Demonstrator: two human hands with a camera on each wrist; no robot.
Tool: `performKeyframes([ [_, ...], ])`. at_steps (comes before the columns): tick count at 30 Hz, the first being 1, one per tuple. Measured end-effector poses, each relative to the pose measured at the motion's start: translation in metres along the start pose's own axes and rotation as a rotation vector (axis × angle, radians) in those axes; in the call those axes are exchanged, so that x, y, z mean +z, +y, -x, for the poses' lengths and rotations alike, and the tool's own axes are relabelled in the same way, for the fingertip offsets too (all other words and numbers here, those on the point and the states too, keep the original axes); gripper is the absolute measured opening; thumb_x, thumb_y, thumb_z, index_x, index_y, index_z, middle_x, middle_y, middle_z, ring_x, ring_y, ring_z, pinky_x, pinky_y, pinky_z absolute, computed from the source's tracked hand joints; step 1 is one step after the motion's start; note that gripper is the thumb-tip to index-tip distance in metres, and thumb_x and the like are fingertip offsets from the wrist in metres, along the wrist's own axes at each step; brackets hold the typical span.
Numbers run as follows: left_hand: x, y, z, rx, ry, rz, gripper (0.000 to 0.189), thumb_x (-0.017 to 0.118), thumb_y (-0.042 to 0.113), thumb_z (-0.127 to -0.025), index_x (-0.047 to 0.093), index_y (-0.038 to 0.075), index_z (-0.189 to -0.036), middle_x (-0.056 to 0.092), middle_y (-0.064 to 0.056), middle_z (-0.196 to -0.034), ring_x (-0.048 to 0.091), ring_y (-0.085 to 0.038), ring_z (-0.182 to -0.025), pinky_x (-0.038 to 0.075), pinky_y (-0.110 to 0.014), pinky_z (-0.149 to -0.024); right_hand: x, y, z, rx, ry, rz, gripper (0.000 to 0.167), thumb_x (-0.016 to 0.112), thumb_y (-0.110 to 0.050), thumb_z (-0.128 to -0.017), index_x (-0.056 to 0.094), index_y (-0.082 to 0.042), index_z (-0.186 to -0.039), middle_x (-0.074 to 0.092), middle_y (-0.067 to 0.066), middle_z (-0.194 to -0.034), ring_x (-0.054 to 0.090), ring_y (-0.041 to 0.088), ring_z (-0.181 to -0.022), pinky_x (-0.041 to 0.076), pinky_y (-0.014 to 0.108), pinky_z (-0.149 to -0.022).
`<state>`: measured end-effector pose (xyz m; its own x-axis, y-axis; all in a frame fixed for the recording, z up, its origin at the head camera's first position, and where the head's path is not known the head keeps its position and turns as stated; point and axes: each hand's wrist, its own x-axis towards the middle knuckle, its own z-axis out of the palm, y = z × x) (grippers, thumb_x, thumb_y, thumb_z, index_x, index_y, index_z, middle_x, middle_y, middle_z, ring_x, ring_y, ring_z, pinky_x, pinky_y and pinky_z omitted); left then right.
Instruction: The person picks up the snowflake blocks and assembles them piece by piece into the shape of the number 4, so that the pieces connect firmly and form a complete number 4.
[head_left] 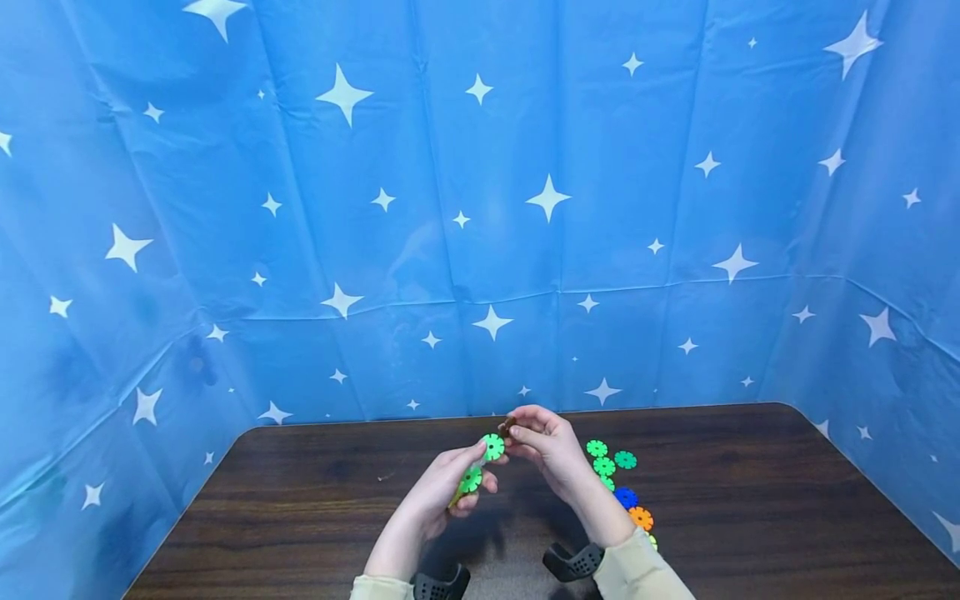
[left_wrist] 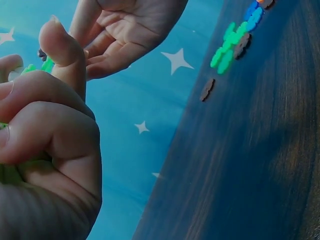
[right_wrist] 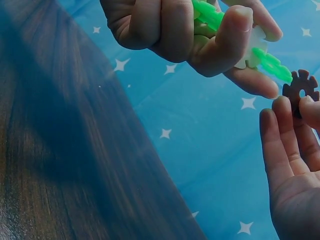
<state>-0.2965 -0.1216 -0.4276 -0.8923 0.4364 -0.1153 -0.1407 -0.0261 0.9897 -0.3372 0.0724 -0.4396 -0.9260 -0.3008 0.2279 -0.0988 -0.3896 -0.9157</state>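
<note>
My left hand [head_left: 442,482] grips a joined string of notched plastic discs. A bright green disc [head_left: 492,447] sits at its upper end, a white disc [right_wrist: 257,41] comes after it, and another green disc [head_left: 471,479] lies by the palm. A bit of yellow shows below that, and the fingers hide the rest. My right hand [head_left: 553,448] pinches a brown notched disc [right_wrist: 301,92] between thumb and fingers. In the right wrist view the brown disc's edge meets the tip of the upper green disc. Both hands are raised over the table.
On the dark wooden table [head_left: 300,500], right of my right hand, lie loose discs: several green [head_left: 603,467], a blue one [head_left: 626,497], an orange one [head_left: 641,518] and brown ones [left_wrist: 207,90]. A blue star-patterned curtain [head_left: 480,250] surrounds the table's back and sides.
</note>
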Motion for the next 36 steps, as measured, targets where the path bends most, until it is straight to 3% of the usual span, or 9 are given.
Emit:
performKeyframes([
  [8,0.001,-0.001,-0.001,0.012,-0.031,0.095,0.058,0.050,0.050,-0.098,0.057,-0.003,-0.120,0.050,0.005,-0.066,0.025,-0.001,-0.039,0.022,-0.016,-0.037,0.004,0.001,0.001,-0.016,0.002,0.030,0.013,0.059,0.001,-0.094,0.064,-0.007,-0.103,0.067,0.001,-0.093,0.065,0.013,-0.082,0.055,0.029,-0.076],
  [18,0.002,0.000,0.002,0.020,-0.043,0.158,0.050,0.049,0.044,-0.100,0.057,-0.002,-0.117,0.046,0.006,-0.062,0.025,0.000,-0.038,0.022,-0.015,-0.036,0.010,0.005,0.002,-0.060,0.047,0.045,0.022,0.060,0.003,-0.092,0.067,-0.017,-0.096,0.069,-0.002,-0.091,0.066,0.011,-0.084,0.055,0.028,-0.075],
  [25,0.000,0.003,0.003,0.014,-0.040,0.177,0.049,0.050,0.044,-0.099,0.058,-0.001,-0.114,0.046,0.007,-0.062,0.026,0.000,-0.038,0.022,-0.015,-0.036,0.011,0.003,0.001,-0.084,-0.031,0.046,0.024,0.060,0.002,-0.093,0.068,-0.021,-0.097,0.069,-0.004,-0.090,0.065,0.010,-0.082,0.056,0.028,-0.073],
  [32,0.002,0.003,0.000,0.017,-0.032,0.164,0.047,0.050,0.042,-0.099,0.058,0.001,-0.119,0.048,0.005,-0.064,0.029,0.000,-0.038,0.025,-0.014,-0.037,0.007,-0.006,0.003,-0.092,-0.110,0.103,0.011,0.061,-0.004,-0.094,0.064,-0.009,-0.104,0.068,0.000,-0.098,0.066,0.015,-0.088,0.055,0.033,-0.077],
  [36,0.002,0.001,0.000,-0.003,-0.062,0.113,0.055,0.049,0.049,-0.098,0.056,0.002,-0.125,0.053,0.005,-0.068,0.037,-0.001,-0.039,0.031,-0.015,-0.036,0.006,-0.006,0.002,-0.074,-0.137,0.173,0.022,0.061,-0.005,-0.095,0.058,0.010,-0.111,0.068,0.003,-0.104,0.065,0.016,-0.095,0.055,0.032,-0.078],
])
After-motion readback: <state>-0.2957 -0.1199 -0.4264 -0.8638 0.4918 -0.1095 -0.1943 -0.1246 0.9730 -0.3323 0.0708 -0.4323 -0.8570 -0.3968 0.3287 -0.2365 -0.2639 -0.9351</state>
